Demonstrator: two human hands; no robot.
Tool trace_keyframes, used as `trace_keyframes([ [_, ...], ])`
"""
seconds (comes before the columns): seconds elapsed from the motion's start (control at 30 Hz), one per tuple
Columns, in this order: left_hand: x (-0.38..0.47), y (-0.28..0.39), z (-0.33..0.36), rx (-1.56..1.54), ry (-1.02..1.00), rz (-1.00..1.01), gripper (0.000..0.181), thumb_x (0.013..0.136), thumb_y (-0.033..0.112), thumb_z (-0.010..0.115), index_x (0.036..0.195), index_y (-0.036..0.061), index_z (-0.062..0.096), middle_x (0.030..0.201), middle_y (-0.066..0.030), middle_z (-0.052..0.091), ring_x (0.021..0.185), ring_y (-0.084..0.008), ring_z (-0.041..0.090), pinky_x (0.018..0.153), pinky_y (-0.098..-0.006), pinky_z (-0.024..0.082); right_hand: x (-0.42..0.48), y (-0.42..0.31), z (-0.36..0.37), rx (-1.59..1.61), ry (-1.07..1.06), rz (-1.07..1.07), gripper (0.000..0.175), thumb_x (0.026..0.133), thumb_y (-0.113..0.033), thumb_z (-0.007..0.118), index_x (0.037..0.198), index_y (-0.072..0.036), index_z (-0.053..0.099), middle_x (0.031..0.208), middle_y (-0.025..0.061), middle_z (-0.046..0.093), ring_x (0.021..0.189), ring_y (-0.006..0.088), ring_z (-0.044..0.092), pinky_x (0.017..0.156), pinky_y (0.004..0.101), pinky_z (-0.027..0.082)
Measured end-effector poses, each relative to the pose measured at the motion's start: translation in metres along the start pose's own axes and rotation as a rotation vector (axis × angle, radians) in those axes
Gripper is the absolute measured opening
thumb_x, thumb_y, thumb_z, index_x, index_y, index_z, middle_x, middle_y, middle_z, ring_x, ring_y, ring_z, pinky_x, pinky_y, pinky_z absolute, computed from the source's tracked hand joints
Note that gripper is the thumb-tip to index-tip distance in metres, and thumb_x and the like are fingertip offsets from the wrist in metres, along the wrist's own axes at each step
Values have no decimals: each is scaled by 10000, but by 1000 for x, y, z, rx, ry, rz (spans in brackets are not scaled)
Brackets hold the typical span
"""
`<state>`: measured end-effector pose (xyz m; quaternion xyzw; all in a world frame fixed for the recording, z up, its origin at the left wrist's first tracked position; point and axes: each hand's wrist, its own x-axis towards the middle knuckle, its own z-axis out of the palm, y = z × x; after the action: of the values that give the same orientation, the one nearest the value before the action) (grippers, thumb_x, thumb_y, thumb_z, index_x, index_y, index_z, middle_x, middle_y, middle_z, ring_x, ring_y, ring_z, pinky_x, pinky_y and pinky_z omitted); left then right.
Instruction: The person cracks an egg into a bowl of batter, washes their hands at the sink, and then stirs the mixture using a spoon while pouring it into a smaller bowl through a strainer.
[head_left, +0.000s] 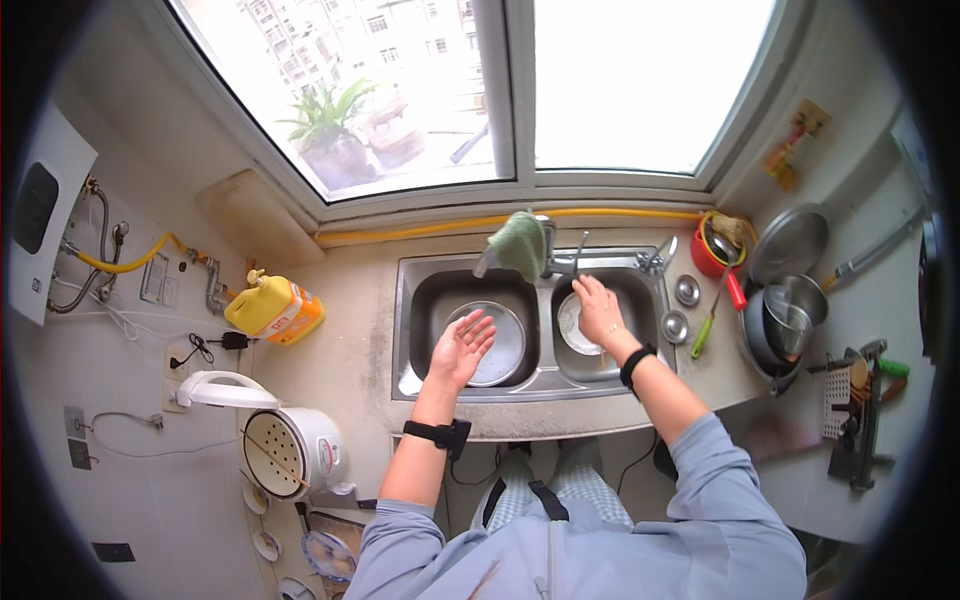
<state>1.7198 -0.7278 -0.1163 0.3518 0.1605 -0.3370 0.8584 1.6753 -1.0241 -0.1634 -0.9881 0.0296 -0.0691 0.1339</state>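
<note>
My left hand (460, 351) is palm up with its fingers apart, above a round metal pan (496, 360) in the left bowl of a double stainless steel sink (407, 395). Nothing lies in that palm. My right hand (598, 309) hovers over the right bowl, palm down, its fingertips by the base of the faucet handle area; whether it touches anything is unclear. Under it a white dish (574, 330) shows in part. A green cloth (520, 246) hangs over the faucet (551, 244) between the two bowls.
A yellow detergent jug (277, 309) and an open rice cooker (292, 454) stand at left. To the right are small metal lids (674, 327), a green-handled utensil (703, 336), a red container (714, 251) and stacked pots (772, 322). A window rises behind the sink.
</note>
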Motion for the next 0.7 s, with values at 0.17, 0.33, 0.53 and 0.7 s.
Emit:
trace_keyframes([
  [0.17, 20, 7, 8, -33, 21, 31, 404, 968, 257, 449, 1289, 13, 473, 1249, -177, 549, 1136, -264, 549, 955, -351, 453, 80, 2, 22, -468, -140, -125, 506, 822, -147, 527, 1311, -37, 465, 1392, 102, 419, 1376, 235, 276, 1115, 512, 185],
  [0.33, 42, 9, 14, -72, 57, 52, 385, 977, 239, 469, 1275, -5, 472, 1253, -177, 552, 1164, -260, 544, 973, -345, 451, 93, 42, 46, -631, -202, -129, 555, 783, -84, 529, 1319, 12, 421, 1390, 116, 397, 1395, 238, 220, 1153, 499, 62],
  [0.53, 61, 9, 8, -104, 117, 131, 277, 949, 117, 523, 1188, -21, 537, 1183, -166, 601, 1114, -248, 590, 948, -343, 484, 62, 4, 46, -392, 41, 28, 568, 776, -152, 562, 1295, 35, 423, 1270, 155, 459, 1309, 283, 333, 1119, 476, 170],
  [0.7, 75, 3, -8, -20, 318, 168, 123, 903, 97, 604, 1003, 26, 614, 913, -68, 665, 825, -143, 640, 737, -229, 514, 46, -99, 27, 1061, -269, 375, 233, 805, -108, 647, 993, 29, 633, 942, 163, 643, 798, 240, 648, 709, 319, 524],
])
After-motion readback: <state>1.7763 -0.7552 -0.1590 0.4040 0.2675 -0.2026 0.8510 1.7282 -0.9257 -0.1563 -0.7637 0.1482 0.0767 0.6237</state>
